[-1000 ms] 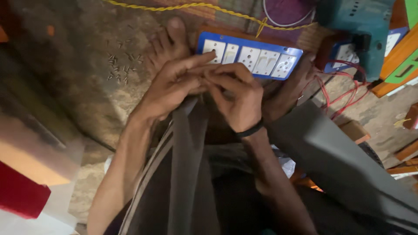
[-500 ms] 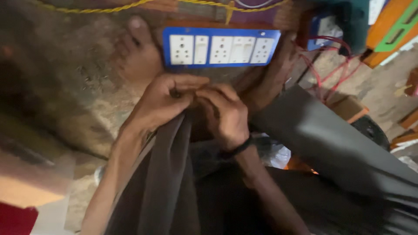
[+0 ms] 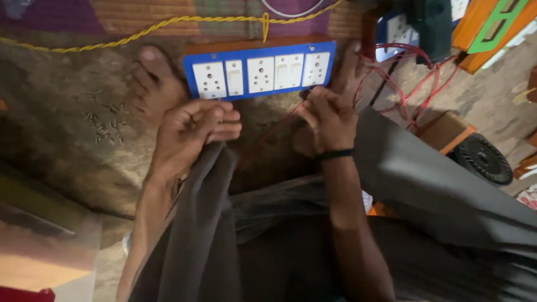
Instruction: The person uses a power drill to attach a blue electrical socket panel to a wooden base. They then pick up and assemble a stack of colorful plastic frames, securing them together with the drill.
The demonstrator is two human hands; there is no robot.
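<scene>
Hands below a rectangular blue plastic switchboard [image 3: 260, 70] with white sockets: left hand [image 3: 193, 131] fisted, contents unseen; right hand [image 3: 327, 120] pinching thin red wire [image 3: 274, 128].

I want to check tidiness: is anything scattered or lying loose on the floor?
Yes. Small dark screws or nails lie scattered on the bare floor, left of the left hand, and red wires loop loosely beside the right hand.

A rough brown concrete floor [image 3: 67, 145] carries a blue rectangular switch-and-socket board [image 3: 260, 70] at the far middle, small scattered metal screws [image 3: 103, 120] left, looped red wires [image 3: 417, 84] right.
</scene>
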